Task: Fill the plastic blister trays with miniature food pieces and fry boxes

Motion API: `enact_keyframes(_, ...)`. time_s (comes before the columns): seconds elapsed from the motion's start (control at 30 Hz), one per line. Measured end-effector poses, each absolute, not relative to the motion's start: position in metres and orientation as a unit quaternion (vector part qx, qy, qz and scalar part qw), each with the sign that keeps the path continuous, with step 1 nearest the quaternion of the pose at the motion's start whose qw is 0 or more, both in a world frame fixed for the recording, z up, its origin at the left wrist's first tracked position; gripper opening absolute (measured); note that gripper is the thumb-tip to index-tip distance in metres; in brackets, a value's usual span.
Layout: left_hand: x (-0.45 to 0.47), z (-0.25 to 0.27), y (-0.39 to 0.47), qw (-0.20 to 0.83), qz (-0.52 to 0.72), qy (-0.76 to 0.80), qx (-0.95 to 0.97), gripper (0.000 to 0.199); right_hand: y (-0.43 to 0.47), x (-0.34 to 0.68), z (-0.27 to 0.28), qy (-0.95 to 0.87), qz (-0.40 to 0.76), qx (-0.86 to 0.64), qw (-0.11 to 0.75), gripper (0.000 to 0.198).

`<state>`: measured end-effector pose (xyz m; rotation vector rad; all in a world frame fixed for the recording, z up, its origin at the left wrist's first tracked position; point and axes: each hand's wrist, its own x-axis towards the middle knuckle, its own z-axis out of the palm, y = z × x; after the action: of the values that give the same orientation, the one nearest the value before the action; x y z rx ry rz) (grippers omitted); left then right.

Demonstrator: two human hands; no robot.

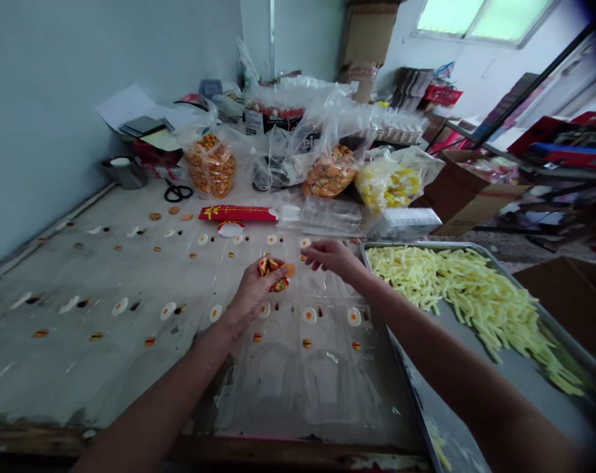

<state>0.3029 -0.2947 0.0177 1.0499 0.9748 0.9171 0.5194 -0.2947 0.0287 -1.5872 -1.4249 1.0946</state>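
Note:
My left hand [258, 289] is closed around a small bunch of orange-and-red toy food pieces [279, 285], with a round tan piece [288, 270] at the thumb. Right of it, my right hand [330, 256] reaches over the transparent plastic trays [288, 381], fingers curled and pinched beside a toy fried egg [305, 243]. Whatever those fingertips hold is too small to make out. Rows of toy fried eggs, dark pieces and tiny burgers [307, 343] lie in the tray hollows. Other toy eggs [309, 315] sit in the nearer row.
A metal tray [470, 341] of pale toy fries [485, 289] stands at the right. Behind lie a red fries carton [238, 213], bags of orange pieces [211, 171] and yellow pieces [391, 187], black scissors [178, 191], and several tan discs [173, 210]. Cardboard boxes [475, 190] stand back right.

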Motion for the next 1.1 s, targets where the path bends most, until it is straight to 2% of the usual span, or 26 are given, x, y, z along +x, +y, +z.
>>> enact_keyframes(0.1,0.301,0.019,-0.296,0.676,0.375,0.424,0.471,0.041,-0.31,0.501,0.03,-0.484,0.573,-0.545,0.375,0.037)
enact_keyframes(0.17,0.294,0.022,-0.293,0.691,0.355,0.459,0.431,0.043,-0.305,0.495,0.028,-0.461,0.556,-0.559,0.408,0.031)
enact_keyframes(0.23,0.283,0.024,-0.288,0.692,0.346,0.501,0.387,0.046,-0.291,0.492,0.025,-0.494,0.457,-0.6,0.433,0.021)
enact_keyframes(0.3,0.268,0.027,-0.282,0.686,0.334,0.522,0.381,0.047,-0.272,0.49,0.02,-0.579,0.31,-0.633,0.409,0.012)
enact_keyframes(0.4,0.249,0.031,-0.276,0.684,0.302,0.512,0.423,0.048,-0.247,0.484,0.012,-0.745,0.13,-0.597,0.266,0.018)
enact_keyframes(0.5,0.239,0.032,-0.275,0.667,0.3,0.507,0.457,0.046,-0.24,0.478,0.008,-0.848,0.071,-0.506,0.142,0.026)
enact_keyframes(0.57,0.237,0.029,-0.277,0.646,0.314,0.512,0.472,0.044,-0.245,0.474,0.013,-0.855,0.084,-0.488,0.156,0.031)
enact_keyframes(0.67,0.239,0.023,-0.279,0.623,0.32,0.502,0.507,0.039,-0.264,0.458,0.029,-0.779,0.184,-0.526,0.287,0.023)
enact_keyframes(0.73,0.241,0.022,-0.281,0.611,0.315,0.486,0.539,0.033,-0.277,0.443,0.039,-0.716,0.273,-0.548,0.336,0.023)
enact_keyframes(0.83,0.242,0.027,-0.285,0.587,0.308,0.482,0.573,0.03,-0.289,0.425,0.045,-0.661,0.362,-0.564,0.337,0.023)
enact_keyframes(1.0,0.233,0.038,-0.296,0.585,0.346,0.486,0.549,0.03,-0.291,0.419,0.033,-0.579,0.424,-0.569,0.4,0.019)
enact_keyframes(1.1,0.228,0.036,-0.299,0.539,0.374,0.506,0.56,0.023,-0.292,0.411,0.023,-0.545,0.451,-0.574,0.412,0.018)
